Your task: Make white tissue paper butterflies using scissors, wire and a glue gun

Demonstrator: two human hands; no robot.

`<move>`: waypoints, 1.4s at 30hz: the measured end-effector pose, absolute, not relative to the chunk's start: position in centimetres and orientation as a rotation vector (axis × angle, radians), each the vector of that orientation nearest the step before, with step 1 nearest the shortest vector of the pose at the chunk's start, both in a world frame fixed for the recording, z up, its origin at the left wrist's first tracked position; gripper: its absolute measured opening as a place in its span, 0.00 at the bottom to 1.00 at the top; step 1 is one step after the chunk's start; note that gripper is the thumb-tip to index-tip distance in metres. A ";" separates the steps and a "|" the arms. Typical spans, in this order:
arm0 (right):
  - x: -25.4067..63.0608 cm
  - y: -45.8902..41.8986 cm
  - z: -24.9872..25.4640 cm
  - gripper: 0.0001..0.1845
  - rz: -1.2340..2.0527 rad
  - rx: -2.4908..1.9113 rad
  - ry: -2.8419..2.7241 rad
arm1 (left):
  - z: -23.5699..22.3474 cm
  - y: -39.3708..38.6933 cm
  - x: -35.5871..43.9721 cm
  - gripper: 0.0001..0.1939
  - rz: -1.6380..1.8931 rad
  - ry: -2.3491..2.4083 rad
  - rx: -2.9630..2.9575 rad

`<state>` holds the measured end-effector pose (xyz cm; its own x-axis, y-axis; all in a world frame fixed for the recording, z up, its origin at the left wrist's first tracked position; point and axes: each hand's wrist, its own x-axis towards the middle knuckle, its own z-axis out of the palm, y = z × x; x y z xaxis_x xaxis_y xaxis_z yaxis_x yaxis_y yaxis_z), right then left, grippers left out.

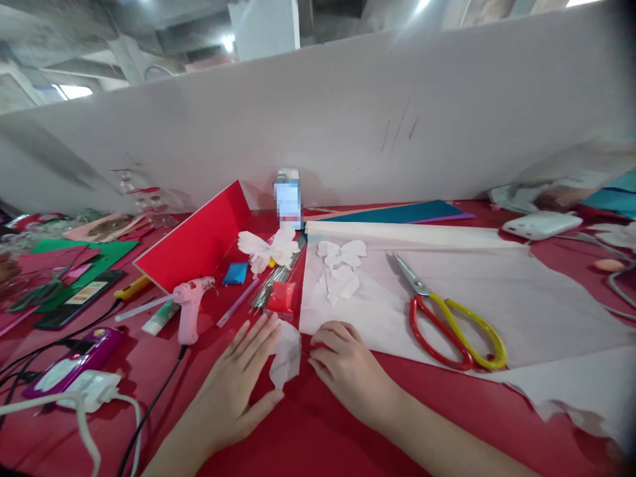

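Observation:
My left hand (237, 381) lies flat on the red table, fingers stretched out, with its fingertips at the edge of a small cut piece of white thin paper (287, 354). Just right of that piece, my right hand (350, 364) is closed in a pinch. A thin wire seems to stick out from its fingertips toward the paper, mostly hidden. Beyond the hands lie a red packet (281, 297), a bundle of thin wires (268, 286) and a white paper butterfly (271, 250). More cut white paper wings (342, 255) rest on the large white paper sheet (377, 311).
Large scissors (447, 324) with red and yellow handles lie on the sheet. To the left are a pink glue gun (191, 308), a red board (193, 238), a blue packet (235, 273), a phone (82, 298) and cables. A white power bank (541, 225) sits far right.

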<state>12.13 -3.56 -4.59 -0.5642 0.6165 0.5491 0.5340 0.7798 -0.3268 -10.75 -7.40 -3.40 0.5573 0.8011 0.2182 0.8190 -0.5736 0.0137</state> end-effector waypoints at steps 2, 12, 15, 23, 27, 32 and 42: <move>11.8 -3.7 -4.7 0.09 0.173 -0.899 -2.273 | -3.6 -7.6 -11.0 0.34 -0.462 -1.513 -2.589; 11.6 -3.7 -4.2 0.10 0.400 -1.133 -2.200 | -4.1 -7.5 -11.2 0.26 -0.773 -1.764 -2.444; 11.9 -3.8 -3.6 0.09 0.421 -1.170 -2.252 | -4.2 -7.5 -11.3 0.23 -0.854 -1.798 -2.407; 11.7 -3.2 -2.7 0.07 0.350 -1.077 -2.451 | -3.8 -7.4 -11.3 0.16 -1.143 -1.746 -2.287; 11.9 -2.7 -2.5 0.06 0.404 -1.086 -2.445 | -3.5 -7.0 -11.3 0.13 -1.243 -1.813 -2.222; 12.0 -2.6 -2.5 0.06 0.425 -1.079 -2.444 | -3.8 -6.8 -11.7 0.12 -1.321 -1.925 -2.163; 12.2 -2.3 -2.7 0.09 0.522 -0.991 -2.395 | -0.7 -2.8 -10.1 0.10 -1.906 -1.865 -2.112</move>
<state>12.18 -2.28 -2.69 -0.6149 0.7319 0.2936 0.5434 0.6631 -0.5147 -10.13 -2.82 -0.75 -0.2084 0.8133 0.5432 0.5254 -0.3754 0.7636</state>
